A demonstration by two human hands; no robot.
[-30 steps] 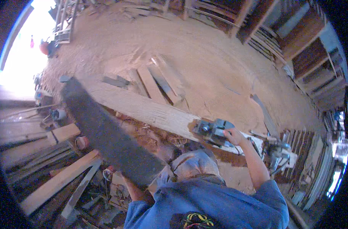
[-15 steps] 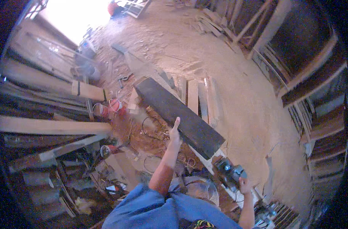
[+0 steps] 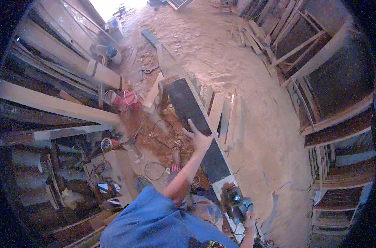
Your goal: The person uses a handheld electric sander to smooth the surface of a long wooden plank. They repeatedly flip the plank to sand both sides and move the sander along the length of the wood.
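Observation:
A long dark board (image 3: 186, 103) lies lengthwise on a pale narrow bench (image 3: 224, 180) in front of me. My left hand (image 3: 202, 139) rests across the board's upper face with its fingers spread. Behind the board's near end, an electric hand planer (image 3: 234, 201) with a dark body sits on the bench. Fingers of my right hand (image 3: 249, 220) are wrapped round the planer's rear handle. The planer's underside is hidden.
Pale planks (image 3: 226, 120) lie right of the board. Red buckets (image 3: 130, 98), a metal clamp (image 3: 146, 71) and loose cables (image 3: 155, 169) are on the left. Timber racks (image 3: 340, 124) line the right side. Shavings cover the floor.
The dark board has swung to a steeper line and settled along the bench. My left hand has shifted from its edge to spread across the top. My right hand stays on the planer.

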